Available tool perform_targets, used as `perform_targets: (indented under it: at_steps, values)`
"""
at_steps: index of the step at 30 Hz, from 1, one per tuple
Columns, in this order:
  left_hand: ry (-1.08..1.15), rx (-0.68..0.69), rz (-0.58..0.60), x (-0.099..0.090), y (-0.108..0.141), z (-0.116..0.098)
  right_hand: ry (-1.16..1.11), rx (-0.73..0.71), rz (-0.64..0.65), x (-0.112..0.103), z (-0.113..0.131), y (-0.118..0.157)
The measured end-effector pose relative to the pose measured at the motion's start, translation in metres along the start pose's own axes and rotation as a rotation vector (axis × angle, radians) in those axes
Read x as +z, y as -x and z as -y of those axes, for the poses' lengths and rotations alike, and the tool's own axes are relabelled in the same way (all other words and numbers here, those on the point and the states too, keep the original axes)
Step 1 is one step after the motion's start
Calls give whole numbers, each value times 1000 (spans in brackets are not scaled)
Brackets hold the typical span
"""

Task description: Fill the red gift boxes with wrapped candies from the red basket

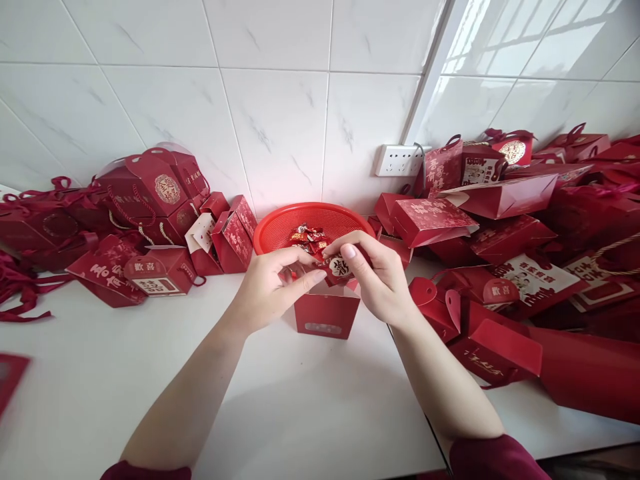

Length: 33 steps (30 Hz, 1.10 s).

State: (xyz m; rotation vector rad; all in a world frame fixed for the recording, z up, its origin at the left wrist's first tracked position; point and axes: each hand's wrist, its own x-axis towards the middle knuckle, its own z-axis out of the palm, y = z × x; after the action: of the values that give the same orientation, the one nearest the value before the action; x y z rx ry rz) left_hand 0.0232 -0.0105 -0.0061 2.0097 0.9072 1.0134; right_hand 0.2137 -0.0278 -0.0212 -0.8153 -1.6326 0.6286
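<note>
A red paper gift box [327, 319] stands upright on the white table, its top standing partly open. My right hand [380, 273] pinches a red top piece with a round cream label [341, 265] bearing a dark character. From the other side, my left hand [277, 283] is closed at the box's top edge, thumb and fingers nearly meeting my right fingertips. Part of the box top is hidden by my hands. Just behind, a red plastic basket [270, 220] holds several wrapped candies [307, 237].
Red gift boxes [150, 187] are stacked on the left. A larger heap of red boxes [500, 293] covers the right side. A white tiled wall [280, 133] with a power strip [400, 161] rises behind the table [300, 413]. Red ribbons [30, 287] lie at far left.
</note>
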Motion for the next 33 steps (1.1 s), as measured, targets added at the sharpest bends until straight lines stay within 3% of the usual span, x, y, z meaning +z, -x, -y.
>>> perform_targets:
  at_steps: [7, 17, 21, 24, 27, 30, 33]
  values:
    - [73, -5, 38, 0, 0, 0, -27, 5, 9, -6, 1, -1]
    - [271, -32, 225, -8, 0, -4, -111, 64, 30, -6, -3, -2]
    - [41, -28, 184, -11, 0, -1, -41, 43, -13, -11, -2, -2]
    - [-241, 91, 125, -14, -4, 6, 27, -1, -97, -18, -2, -2]
    - [-386, 142, 251, -15, -9, 19, 86, -28, -148, -27, -3, -2]
    - [-447, 24, 440, -15, -12, 30, 162, -73, -192, -35, -3, -3]
    - [-475, -46, 521, -14, -12, 32, 238, -138, -265, -42, -2, -3]
